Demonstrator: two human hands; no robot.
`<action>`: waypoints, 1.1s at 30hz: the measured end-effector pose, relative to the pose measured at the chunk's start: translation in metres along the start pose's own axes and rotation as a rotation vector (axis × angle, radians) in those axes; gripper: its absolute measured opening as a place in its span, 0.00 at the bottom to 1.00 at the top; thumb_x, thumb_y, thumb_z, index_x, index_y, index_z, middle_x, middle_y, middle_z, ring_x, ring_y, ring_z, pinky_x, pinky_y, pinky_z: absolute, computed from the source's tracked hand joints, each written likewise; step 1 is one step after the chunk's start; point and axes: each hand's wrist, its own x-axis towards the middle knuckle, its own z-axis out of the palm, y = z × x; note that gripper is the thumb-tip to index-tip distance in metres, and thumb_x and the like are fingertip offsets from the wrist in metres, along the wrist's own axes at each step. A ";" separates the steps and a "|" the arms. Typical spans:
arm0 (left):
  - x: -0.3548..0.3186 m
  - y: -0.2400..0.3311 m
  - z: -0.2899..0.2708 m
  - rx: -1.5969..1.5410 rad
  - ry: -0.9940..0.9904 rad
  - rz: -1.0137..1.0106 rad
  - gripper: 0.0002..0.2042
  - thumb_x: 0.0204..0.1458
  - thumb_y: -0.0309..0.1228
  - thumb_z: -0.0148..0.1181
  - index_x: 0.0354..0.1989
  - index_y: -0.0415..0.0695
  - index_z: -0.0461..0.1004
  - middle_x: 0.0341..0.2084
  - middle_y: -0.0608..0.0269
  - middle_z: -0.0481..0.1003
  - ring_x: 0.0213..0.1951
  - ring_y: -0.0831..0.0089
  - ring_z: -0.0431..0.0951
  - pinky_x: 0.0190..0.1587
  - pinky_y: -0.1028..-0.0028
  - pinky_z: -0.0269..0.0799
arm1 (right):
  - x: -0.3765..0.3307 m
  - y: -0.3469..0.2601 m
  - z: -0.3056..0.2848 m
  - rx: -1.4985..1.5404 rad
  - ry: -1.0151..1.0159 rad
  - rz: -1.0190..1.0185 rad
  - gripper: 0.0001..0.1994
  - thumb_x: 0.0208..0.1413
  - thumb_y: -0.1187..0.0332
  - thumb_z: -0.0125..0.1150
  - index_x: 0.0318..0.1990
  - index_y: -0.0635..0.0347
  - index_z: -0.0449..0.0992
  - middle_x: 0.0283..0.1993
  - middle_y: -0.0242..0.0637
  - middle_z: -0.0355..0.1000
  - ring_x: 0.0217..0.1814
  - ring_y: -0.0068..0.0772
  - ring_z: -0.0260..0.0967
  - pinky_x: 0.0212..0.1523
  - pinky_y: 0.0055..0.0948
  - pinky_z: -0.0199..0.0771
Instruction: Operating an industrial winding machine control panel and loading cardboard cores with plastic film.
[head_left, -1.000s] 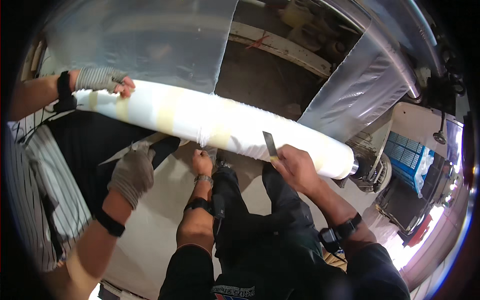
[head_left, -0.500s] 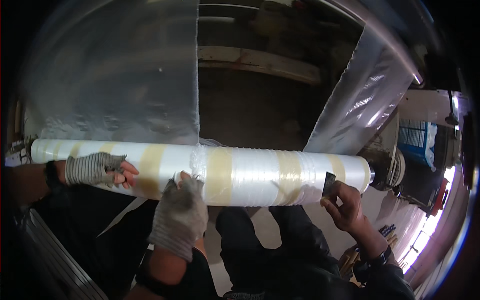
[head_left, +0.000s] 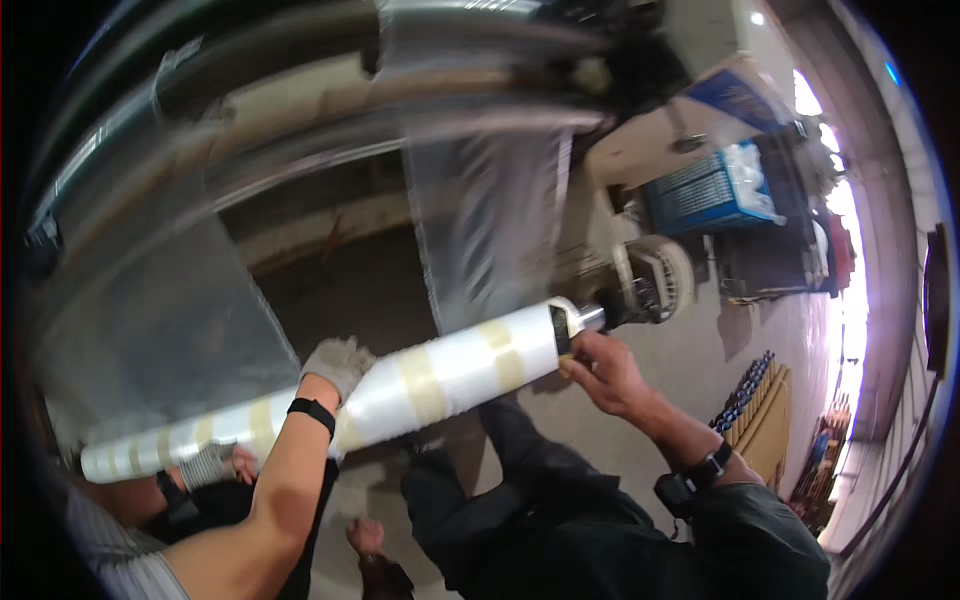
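Observation:
A long white film roll (head_left: 385, 400) with pale yellow bands runs from the left up to the right in front of me. My right hand (head_left: 605, 375) is at its right end, pinching a small dark flat piece (head_left: 561, 330) against the roll's edge. Below the roll, well apart from it, my left hand (head_left: 366, 537) hangs low with its fingers curled and nothing visible in it. A co-worker's gloved hand (head_left: 340, 365) lies on top of the roll near its middle. Their other gloved hand (head_left: 213, 465) is at the roll's lower side, farther left.
Clear film sheets (head_left: 490, 220) come down to the roll from blurred machine rollers (head_left: 420, 120). A metal shaft end (head_left: 592, 318) and a round machine part (head_left: 655, 280) adjoin the roll's right end. Beyond stands a blue basket (head_left: 710, 190). Brown boards (head_left: 765, 420) lean at the right.
My view has swung to the right. My right hand has brought the dark piece to the roll's right end. My left hand has come into view; a co-worker's glove has moved onto the roll's top.

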 end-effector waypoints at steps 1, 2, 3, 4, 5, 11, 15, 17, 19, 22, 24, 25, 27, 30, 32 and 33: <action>-0.010 -0.069 -0.043 -0.180 0.179 -0.184 0.15 0.56 0.37 0.55 0.48 0.43 0.68 0.35 0.55 0.74 0.32 0.64 0.76 0.40 0.64 0.75 | -0.004 -0.004 -0.020 0.039 0.041 0.021 0.09 0.54 0.69 0.61 0.34 0.63 0.67 0.24 0.46 0.67 0.26 0.47 0.66 0.29 0.39 0.66; -0.022 -0.064 -0.022 -0.095 0.217 -0.260 0.14 0.55 0.36 0.56 0.46 0.43 0.67 0.31 0.57 0.72 0.31 0.63 0.76 0.38 0.64 0.75 | -0.010 -0.003 -0.041 0.026 0.081 0.081 0.08 0.54 0.70 0.60 0.34 0.63 0.67 0.24 0.47 0.66 0.26 0.47 0.65 0.29 0.38 0.66; -0.042 -0.038 0.012 -0.024 0.257 -0.288 0.14 0.55 0.35 0.56 0.46 0.43 0.68 0.30 0.57 0.73 0.29 0.64 0.76 0.36 0.65 0.75 | -0.018 0.001 -0.061 0.074 0.169 0.118 0.08 0.54 0.70 0.59 0.34 0.63 0.67 0.24 0.47 0.65 0.26 0.46 0.65 0.29 0.38 0.66; -0.058 -0.010 0.043 0.035 0.314 -0.311 0.13 0.55 0.35 0.56 0.45 0.43 0.68 0.28 0.58 0.73 0.27 0.66 0.76 0.34 0.66 0.75 | -0.022 0.007 -0.079 0.132 0.246 0.140 0.08 0.54 0.70 0.59 0.34 0.63 0.67 0.24 0.47 0.65 0.25 0.46 0.65 0.29 0.37 0.66; -0.062 -0.009 0.045 0.017 0.318 -0.282 0.13 0.55 0.35 0.56 0.45 0.43 0.68 0.28 0.58 0.73 0.27 0.66 0.76 0.34 0.66 0.75 | -0.019 0.016 -0.094 0.099 0.330 0.090 0.07 0.55 0.71 0.58 0.34 0.63 0.67 0.22 0.45 0.65 0.23 0.42 0.65 0.28 0.35 0.65; -0.086 0.031 0.091 0.005 0.157 -0.157 0.16 0.54 0.32 0.56 0.49 0.42 0.66 0.27 0.59 0.73 0.21 0.69 0.74 0.25 0.71 0.74 | 0.043 0.025 -0.222 0.218 0.578 0.170 0.07 0.56 0.68 0.57 0.34 0.64 0.71 0.20 0.32 0.68 0.18 0.21 0.64 0.22 0.26 0.65; -0.093 0.045 0.104 -0.043 0.135 -0.044 0.16 0.54 0.32 0.55 0.50 0.42 0.65 0.27 0.59 0.73 0.21 0.68 0.76 0.24 0.71 0.74 | 0.113 0.072 -0.275 0.334 0.571 0.160 0.09 0.56 0.69 0.55 0.38 0.66 0.75 0.21 0.30 0.69 0.19 0.20 0.65 0.21 0.24 0.65; -0.097 0.049 0.109 -0.063 0.103 -0.005 0.16 0.55 0.32 0.55 0.50 0.41 0.65 0.27 0.60 0.73 0.22 0.68 0.77 0.24 0.72 0.73 | 0.145 0.085 -0.290 0.350 0.567 0.128 0.09 0.56 0.69 0.55 0.39 0.66 0.75 0.21 0.31 0.70 0.20 0.20 0.66 0.20 0.24 0.65; -0.106 0.052 0.118 -0.075 0.099 0.011 0.16 0.55 0.32 0.55 0.51 0.41 0.65 0.27 0.60 0.73 0.23 0.68 0.77 0.24 0.72 0.73 | 0.171 0.087 -0.296 0.507 0.535 0.194 0.07 0.55 0.72 0.55 0.37 0.67 0.74 0.24 0.30 0.68 0.19 0.17 0.62 0.18 0.19 0.61; -0.132 0.062 0.138 -0.066 0.123 0.032 0.12 0.56 0.34 0.55 0.46 0.43 0.66 0.26 0.62 0.73 0.20 0.69 0.73 0.26 0.72 0.74 | 0.195 0.075 -0.299 0.705 0.503 0.243 0.07 0.53 0.75 0.53 0.38 0.67 0.73 0.24 0.32 0.68 0.19 0.18 0.61 0.18 0.17 0.60; -0.144 0.064 0.149 -0.059 0.120 -0.008 0.14 0.56 0.32 0.55 0.48 0.41 0.66 0.27 0.60 0.73 0.23 0.67 0.78 0.26 0.71 0.75 | 0.212 0.083 -0.301 0.847 0.495 0.252 0.07 0.50 0.77 0.52 0.37 0.67 0.73 0.24 0.35 0.67 0.18 0.20 0.60 0.16 0.18 0.59; -0.144 0.063 0.151 -0.057 0.111 -0.020 0.14 0.55 0.31 0.55 0.48 0.41 0.67 0.27 0.61 0.73 0.24 0.68 0.78 0.27 0.70 0.76 | 0.222 0.099 -0.303 0.871 0.467 0.241 0.04 0.49 0.77 0.54 0.33 0.66 0.73 0.22 0.35 0.67 0.17 0.23 0.60 0.16 0.22 0.60; -0.142 0.045 0.154 -0.118 0.078 -0.014 0.14 0.54 0.29 0.57 0.47 0.40 0.67 0.26 0.63 0.73 0.26 0.71 0.76 0.30 0.69 0.79 | 0.234 0.100 -0.302 0.727 0.576 0.224 0.07 0.52 0.69 0.56 0.25 0.61 0.74 0.18 0.34 0.65 0.16 0.28 0.60 0.17 0.28 0.60; -0.141 0.055 0.166 -0.103 0.059 -0.025 0.16 0.56 0.31 0.57 0.52 0.42 0.67 0.34 0.61 0.75 0.31 0.71 0.78 0.30 0.72 0.77 | 0.233 0.111 -0.324 0.807 0.471 0.217 0.09 0.59 0.63 0.52 0.33 0.58 0.72 0.26 0.35 0.70 0.24 0.24 0.66 0.22 0.22 0.62; -0.141 0.062 0.173 -0.053 0.034 -0.064 0.14 0.57 0.32 0.56 0.50 0.42 0.68 0.35 0.60 0.75 0.31 0.71 0.79 0.32 0.73 0.76 | 0.225 0.097 -0.324 0.839 0.480 0.319 0.10 0.59 0.60 0.55 0.41 0.55 0.71 0.33 0.36 0.75 0.29 0.23 0.69 0.26 0.20 0.65; -0.143 0.062 0.178 -0.068 0.053 -0.075 0.14 0.57 0.32 0.56 0.50 0.42 0.68 0.35 0.60 0.75 0.31 0.71 0.79 0.32 0.73 0.76 | 0.223 0.104 -0.326 0.857 0.466 0.279 0.11 0.58 0.60 0.58 0.43 0.55 0.71 0.34 0.36 0.75 0.31 0.23 0.71 0.26 0.20 0.66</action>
